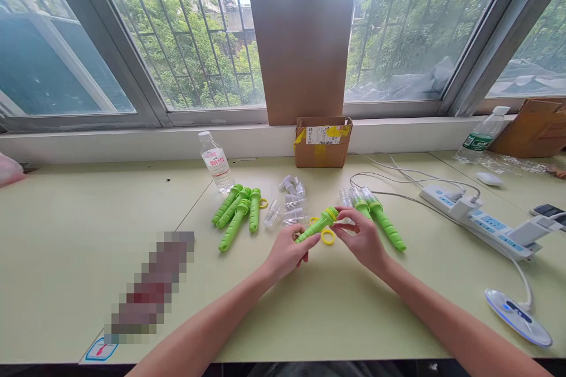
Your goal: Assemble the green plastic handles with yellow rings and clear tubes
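Note:
My left hand is wrapped round the lower part of a green ridged plastic tube, which tilts up to the right. At the tube's threaded upper end, the thumb and fingers of my right hand pinch; a yellowish band shows there, though the fingertips partly cover it. Just below lies a loose yellow ring on the table. Behind my hands is a group of clear plastic caps. Several similar green tubes lie to the left, beside another yellow ring. Green tubes with clear caps rest at right.
A water bottle stands behind the left tubes. At the back is a small cardboard box, with a tall brown board behind it. A power strip with cables, a white oval device and another bottle are at right.

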Tool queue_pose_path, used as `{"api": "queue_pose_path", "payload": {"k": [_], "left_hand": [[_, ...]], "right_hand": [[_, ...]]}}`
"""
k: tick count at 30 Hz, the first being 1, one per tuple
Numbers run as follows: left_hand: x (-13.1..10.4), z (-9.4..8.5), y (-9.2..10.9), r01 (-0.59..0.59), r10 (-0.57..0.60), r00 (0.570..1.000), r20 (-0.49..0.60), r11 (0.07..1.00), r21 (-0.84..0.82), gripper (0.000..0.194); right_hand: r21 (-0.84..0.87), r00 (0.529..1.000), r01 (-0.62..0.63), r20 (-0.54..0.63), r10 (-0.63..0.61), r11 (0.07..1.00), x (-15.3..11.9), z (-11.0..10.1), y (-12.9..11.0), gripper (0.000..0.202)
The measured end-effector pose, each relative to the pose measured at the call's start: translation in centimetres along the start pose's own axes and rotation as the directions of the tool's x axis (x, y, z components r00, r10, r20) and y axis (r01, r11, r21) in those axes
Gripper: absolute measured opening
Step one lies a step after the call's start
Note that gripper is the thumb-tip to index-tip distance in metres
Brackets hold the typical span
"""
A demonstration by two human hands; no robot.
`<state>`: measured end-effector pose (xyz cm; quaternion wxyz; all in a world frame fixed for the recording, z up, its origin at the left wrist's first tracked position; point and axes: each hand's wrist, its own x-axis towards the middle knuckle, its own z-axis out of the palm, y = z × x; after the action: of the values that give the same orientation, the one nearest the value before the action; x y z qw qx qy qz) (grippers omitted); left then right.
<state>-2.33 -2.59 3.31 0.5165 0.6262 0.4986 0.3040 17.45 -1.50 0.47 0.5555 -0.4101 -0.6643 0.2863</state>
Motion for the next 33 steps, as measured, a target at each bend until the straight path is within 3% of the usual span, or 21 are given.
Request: {"api": "queue_pose_path", "payload": {"k": [14, 27, 33], "left_hand": [[0.4, -0.5, -0.3, 0.046, -0.031, 0.983, 0.180, 0.996, -0.081, 0.050], [0.0, -0.1, 0.2, -0.083, 0.085, 0.996, 0.012, 0.993, -0.081, 0.036], [0.1, 0.1, -0.2, -0.113, 0.115, 0.992, 0.043, 0.993, -0.043, 0.040]], "right_hand": [[-0.002, 1.000, 0.023, 0.005, -0.023, 1.000, 0.0, 0.0, 0.3, 0.014], [-0.012, 0.999, 0.052, 0.001, -0.052, 0.999, -0.1, 0.0, -0.3, 0.011], [-0.053, 0.999, 0.033, 0.044, -0.031, 0.998, 0.0, 0.1, -0.1, 0.021]]}}
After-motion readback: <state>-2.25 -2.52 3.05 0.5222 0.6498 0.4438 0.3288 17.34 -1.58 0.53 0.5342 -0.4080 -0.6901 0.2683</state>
